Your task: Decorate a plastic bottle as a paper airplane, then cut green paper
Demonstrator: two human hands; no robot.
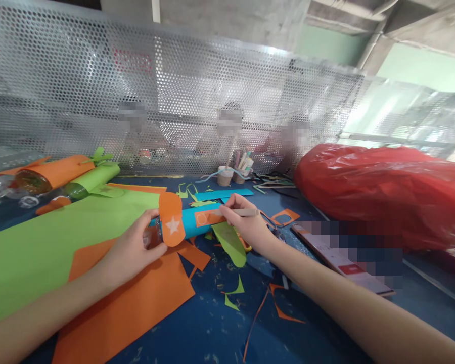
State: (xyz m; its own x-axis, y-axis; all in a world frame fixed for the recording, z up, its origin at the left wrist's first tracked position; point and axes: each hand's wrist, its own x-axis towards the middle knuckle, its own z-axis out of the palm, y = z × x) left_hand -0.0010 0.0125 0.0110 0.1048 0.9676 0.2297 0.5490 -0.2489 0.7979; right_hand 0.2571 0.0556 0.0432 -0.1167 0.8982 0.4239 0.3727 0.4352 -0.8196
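Blue-wrapped bottle [190,222] is clasped at one end by left hand [132,246], grip curled; pale pen [247,213] is pinched by right hand [250,230], grip closed

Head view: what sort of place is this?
Likely a craft workspace: paper scraps litter a blue table, the left hand holds a paper-wrapped bottle, and more wrapped bottles lie at far left.

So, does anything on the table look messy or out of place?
Yes, a little messy: loose green scraps and orange scraps lie scattered on the blue table, below the right hand in the picture. They look like leftover cuttings. I can't see any spill.
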